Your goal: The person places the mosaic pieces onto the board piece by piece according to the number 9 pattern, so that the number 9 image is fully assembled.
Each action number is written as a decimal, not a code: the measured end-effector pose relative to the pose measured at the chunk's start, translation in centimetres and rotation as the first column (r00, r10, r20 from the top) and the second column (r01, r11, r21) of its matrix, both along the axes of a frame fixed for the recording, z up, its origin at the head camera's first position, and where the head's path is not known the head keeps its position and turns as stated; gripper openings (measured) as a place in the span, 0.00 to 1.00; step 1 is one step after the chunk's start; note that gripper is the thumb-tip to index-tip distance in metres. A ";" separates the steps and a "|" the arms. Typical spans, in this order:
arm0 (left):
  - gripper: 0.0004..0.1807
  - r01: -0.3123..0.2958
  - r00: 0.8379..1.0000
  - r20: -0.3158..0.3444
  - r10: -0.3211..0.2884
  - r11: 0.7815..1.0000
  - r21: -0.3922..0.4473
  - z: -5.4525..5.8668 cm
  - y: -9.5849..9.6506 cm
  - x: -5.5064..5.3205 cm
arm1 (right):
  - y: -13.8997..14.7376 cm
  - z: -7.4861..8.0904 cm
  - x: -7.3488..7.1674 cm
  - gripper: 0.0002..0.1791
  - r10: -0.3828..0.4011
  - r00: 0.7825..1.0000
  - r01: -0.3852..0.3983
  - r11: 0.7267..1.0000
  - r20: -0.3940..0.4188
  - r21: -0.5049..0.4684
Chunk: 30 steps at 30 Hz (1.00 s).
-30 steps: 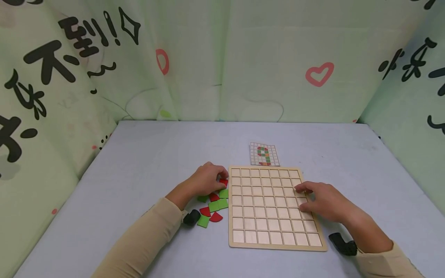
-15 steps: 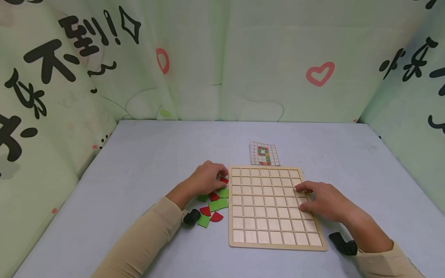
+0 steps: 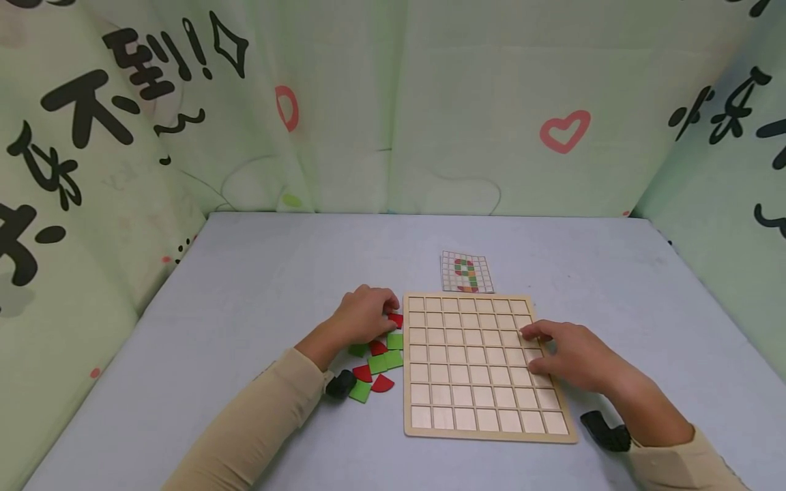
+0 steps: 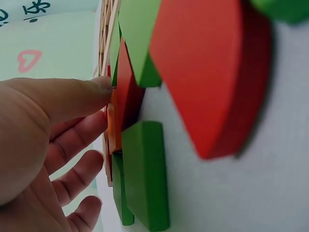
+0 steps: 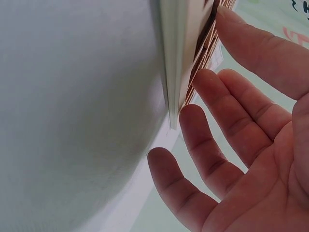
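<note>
In the head view a wooden grid board (image 3: 489, 436) lies on the table, its cells holding no pieces. My left hand (image 3: 364, 315) hovers at its left edge, thumb and forefinger parted around a red quarter-round piece (image 3: 396, 320). The left wrist view shows the thumb (image 4: 79, 99) right at the pieces, beside an orange piece (image 4: 113, 125), the other fingers loosely bent. Red pieces (image 4: 207, 67) and green square pieces (image 4: 145, 174) lie close by. My right hand (image 3: 574, 354) rests thumb and fingertips on the board's right edge, fingers loosely spread, holding nothing.
Behind the board lies a pattern card (image 3: 467, 272) with a coloured figure on a grid. More green squares (image 3: 359, 391) and red quarter-rounds (image 3: 382, 384) are scattered left of the board. A printed curtain (image 3: 467, 123) surrounds the white table (image 3: 264, 273) at the back and sides.
My left hand's fingertips have drawn slightly left, showing more of the red quarter-round piece. The right hand and the board have stayed in place.
</note>
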<state>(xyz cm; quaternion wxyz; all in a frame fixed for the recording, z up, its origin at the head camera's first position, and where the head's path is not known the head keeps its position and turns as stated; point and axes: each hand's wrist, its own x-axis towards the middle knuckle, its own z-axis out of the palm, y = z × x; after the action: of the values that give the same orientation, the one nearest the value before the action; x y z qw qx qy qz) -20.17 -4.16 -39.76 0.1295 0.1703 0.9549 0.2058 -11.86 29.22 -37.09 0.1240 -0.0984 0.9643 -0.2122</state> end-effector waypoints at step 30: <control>0.14 0.034 0.999 0.015 -0.034 0.999 0.024 0.2 0.5 0.1 | -0.1 0.0 0.1 0.29 -0.017 0.999 0.018 1.000 0.031 -0.023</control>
<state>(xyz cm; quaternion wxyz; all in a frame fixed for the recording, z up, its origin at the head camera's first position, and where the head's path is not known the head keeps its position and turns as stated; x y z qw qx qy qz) -20.08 -3.67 -39.60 0.1386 0.1862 0.9484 0.2161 -11.77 29.14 -37.06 0.1360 -0.0880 0.9606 -0.2258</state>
